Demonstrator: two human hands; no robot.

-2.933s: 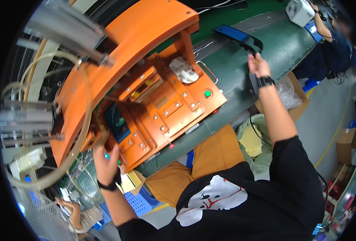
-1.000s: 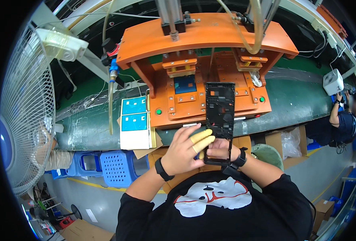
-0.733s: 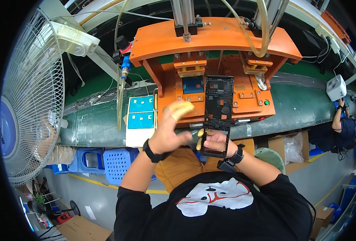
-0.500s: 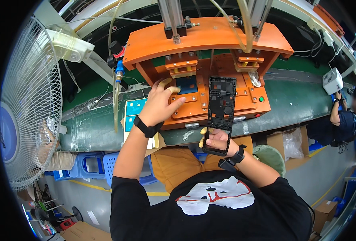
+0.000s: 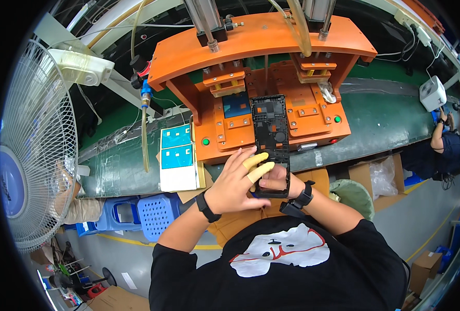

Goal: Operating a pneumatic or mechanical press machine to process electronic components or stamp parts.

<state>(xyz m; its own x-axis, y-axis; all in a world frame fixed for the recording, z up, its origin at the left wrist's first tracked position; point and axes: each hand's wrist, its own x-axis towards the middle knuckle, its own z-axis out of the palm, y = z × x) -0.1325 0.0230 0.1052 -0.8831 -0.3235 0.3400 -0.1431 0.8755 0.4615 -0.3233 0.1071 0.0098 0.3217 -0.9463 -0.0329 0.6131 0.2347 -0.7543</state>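
Observation:
A long black plastic housing (image 5: 271, 127) with slots and a window-like opening at its near end stands out in front of the orange press (image 5: 230, 132). My right hand (image 5: 277, 179) grips it at that near end, the thumb showing through the opening. My left hand (image 5: 237, 179), with yellow finger cots on two fingers, reaches to the housing's left edge, its fingers stretched and apart. Whether those fingertips touch the housing is hard to see. A dark blue plate (image 5: 236, 105) lies in the press's left fixture, under the raised press head (image 5: 224, 83).
Left of the press, sheets with bright blue pads (image 5: 177, 156) lie on the green bench (image 5: 118, 173). A large fan (image 5: 40, 145) stands at far left. Blue stools (image 5: 158, 215) and a carton with clear plastic (image 5: 380, 181) are below the bench. Another person (image 5: 437, 155) works at far right.
My left hand has left the blue plate in the fixture and come back to the near end of the housing. The housing has shifted slightly left in view.

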